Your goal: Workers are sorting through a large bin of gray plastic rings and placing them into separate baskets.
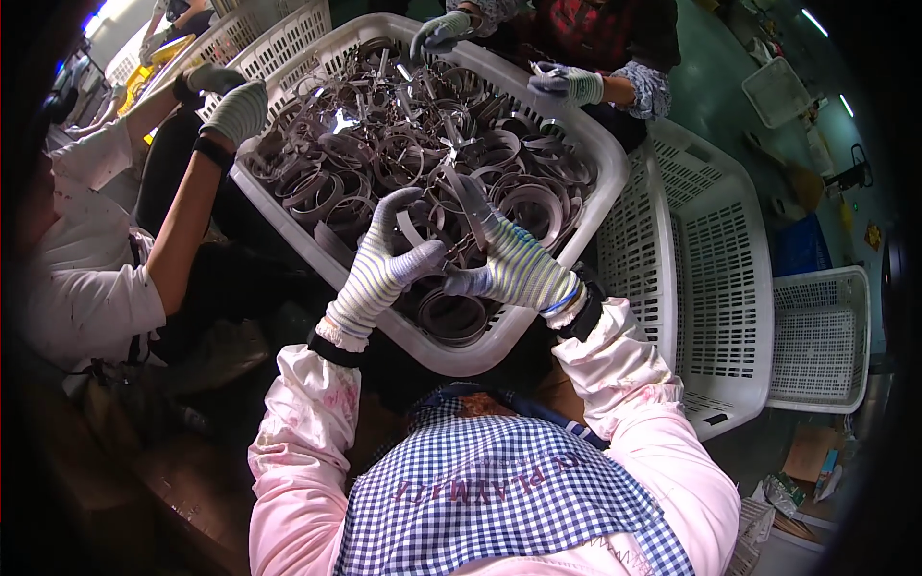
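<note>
Both my hands wear striped knit gloves with grey fingertips and reach over the near part of a large white plastic crate [451, 360]. Inside is a tangled heap of curved metal bands [533, 206] and rings. My left hand [370, 274] has its thumb and fingers spread apart. Within that gap shows a pale curved metal band [411, 230]; whether the glove grips it I cannot tell. Facing it, my right hand [523, 269] holds its fingers stretched out over the heap, thumb well apart. Small linked metal pieces [465, 242] lie between the two hands. Below them sits a round metal ring [451, 315].
A co-worker's gloved hands [237, 113] are at the left rim. Another person's gloved hands [571, 84] reach over the far side. White slatted crates [715, 250] stand at the right, with a smaller one [819, 336] beyond. More crates [283, 40] stand at the far left.
</note>
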The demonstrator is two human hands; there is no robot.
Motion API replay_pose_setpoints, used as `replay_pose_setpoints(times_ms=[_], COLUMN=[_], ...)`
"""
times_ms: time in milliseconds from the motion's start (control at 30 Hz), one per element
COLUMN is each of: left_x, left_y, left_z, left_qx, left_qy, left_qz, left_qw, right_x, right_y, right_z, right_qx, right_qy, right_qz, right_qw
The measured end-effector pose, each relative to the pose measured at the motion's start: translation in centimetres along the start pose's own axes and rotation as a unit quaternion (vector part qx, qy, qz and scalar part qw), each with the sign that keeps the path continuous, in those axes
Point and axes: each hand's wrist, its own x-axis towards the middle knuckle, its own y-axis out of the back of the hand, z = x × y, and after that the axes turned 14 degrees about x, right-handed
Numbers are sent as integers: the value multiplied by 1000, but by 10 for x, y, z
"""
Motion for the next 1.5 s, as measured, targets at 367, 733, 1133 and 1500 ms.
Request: replay_pose_setpoints(times_ms=[367,733,1133,1500], left_x=[-10,1,1,-2], left_y=[-3,1,19,27], left_z=[2,-3,-3,-1], left_qx=[-13,-74,-50,-65], left_qy=[-4,-9,38,43], left_qz=[7,85,107,87], left_qw=[1000,994,992,993], right_x=[-9,-11,-17,-24], right_y=[-16,25,4,-39], right_z=[6,7,45,81], right_qx=[128,176,-216,-276], right_qy=[7,-140,-307,-229], right_qz=[0,57,-81,-140], right_qw=[992,973,923,923])
